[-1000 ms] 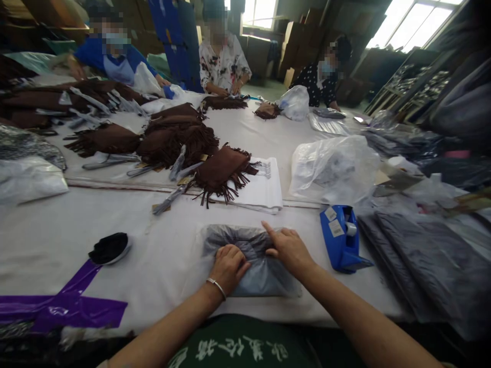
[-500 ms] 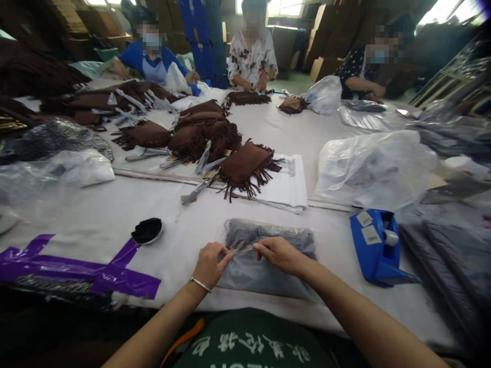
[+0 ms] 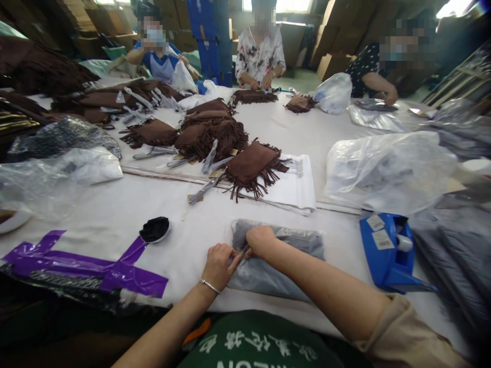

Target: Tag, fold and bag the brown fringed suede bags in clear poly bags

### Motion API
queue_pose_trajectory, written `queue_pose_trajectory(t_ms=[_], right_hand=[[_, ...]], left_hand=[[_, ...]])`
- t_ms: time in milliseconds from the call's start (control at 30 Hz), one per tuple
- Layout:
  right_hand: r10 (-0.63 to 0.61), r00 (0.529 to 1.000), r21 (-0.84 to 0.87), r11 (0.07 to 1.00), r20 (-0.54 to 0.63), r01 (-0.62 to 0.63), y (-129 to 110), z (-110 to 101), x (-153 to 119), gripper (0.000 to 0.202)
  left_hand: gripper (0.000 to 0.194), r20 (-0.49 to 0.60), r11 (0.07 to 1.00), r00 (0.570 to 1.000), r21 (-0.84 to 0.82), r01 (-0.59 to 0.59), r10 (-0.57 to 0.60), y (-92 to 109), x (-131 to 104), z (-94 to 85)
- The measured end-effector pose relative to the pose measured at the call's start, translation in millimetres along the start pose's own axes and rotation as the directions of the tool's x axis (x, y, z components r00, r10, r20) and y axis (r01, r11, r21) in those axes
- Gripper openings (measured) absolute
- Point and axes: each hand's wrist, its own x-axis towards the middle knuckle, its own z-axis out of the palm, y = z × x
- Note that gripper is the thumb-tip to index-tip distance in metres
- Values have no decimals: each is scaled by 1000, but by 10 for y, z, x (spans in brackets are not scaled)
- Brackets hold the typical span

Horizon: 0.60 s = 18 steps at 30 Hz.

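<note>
A clear plastic bag [image 3: 268, 278] with dark grey folded contents lies flat on the table in front of me. My left hand [image 3: 221, 261] is at its left side, thumb and fingers pinching a bit of the thin clear plastic. My right hand [image 3: 259, 242] is closed close beside it, knuckles up, its fingertips gripping the same crumpled plastic over the bag. The back of this hand partly hides what lies between its fingers. To the right stands a blue tape dispenser [image 3: 383, 255].
Brown fringed bags [image 3: 255, 161] lie on white sheets [image 3: 297, 189] and in a heap behind. A small dish [image 3: 155, 230] with black contents and purple tape [image 3: 76, 266] are at left. Large plastic bags [image 3: 391, 171] lie right. Several co-workers [image 3: 261, 56] are across the table.
My right hand has moved left and turned over, closing up to my left hand. The clear plastic stretched between them is now bunched. The view has shifted slightly left.
</note>
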Motion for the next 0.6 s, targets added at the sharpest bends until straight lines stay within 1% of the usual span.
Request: queue_pose_trajectory(t_ms=[67, 133, 200, 267, 333, 400, 467, 533, 567, 600], right_hand=[[30, 999, 6, 1000, -39, -30, 101, 10, -20, 44], [58, 994, 16, 998, -94, -57, 232, 19, -73, 38], [92, 981, 31, 996, -174, -88, 387, 18, -136, 33], [125, 957, 60, 992, -261, -113, 559, 10, -193, 38], [146, 942, 107, 987, -302, -119, 721, 6, -255, 49], [144, 950, 159, 982, -277, -102, 845, 12, -342, 57], [119, 969, 208, 975, -216, -74, 928, 30, -435, 61], [88, 985, 251, 967, -147, -49, 994, 54, -505, 65], [70, 991, 275, 961, -113, -36, 1029, 65, -533, 65], [19, 997, 308, 951, -74, 5, 1068, 73, -570, 68]], left_hand=[[16, -10, 1000, 1000, 14, -4, 5, 1, -11, 10], [16, -19, 1000, 1000, 26, -1, 2, 1, -24, 24], [15, -35, 1000, 999, 29, 5, -4, -3, -32, 37], [16, -69, 1000, 998, 19, 3, -2, -7, -30, 42], [18, -112, 1000, 994, -6, -17, 16, -9, -32, 37], [21, -149, 998, 988, -41, -52, 45, -13, -46, 25], [22, -175, 994, 982, -73, -83, 69, -41, -58, 17], [17, -213, 985, 972, -116, -128, 101, -98, -29, 22], [14, -191, 980, 973, -123, -153, 128, -126, 5, 23], [12, -190, 980, 972, -115, -164, 140, -144, 49, 17]])
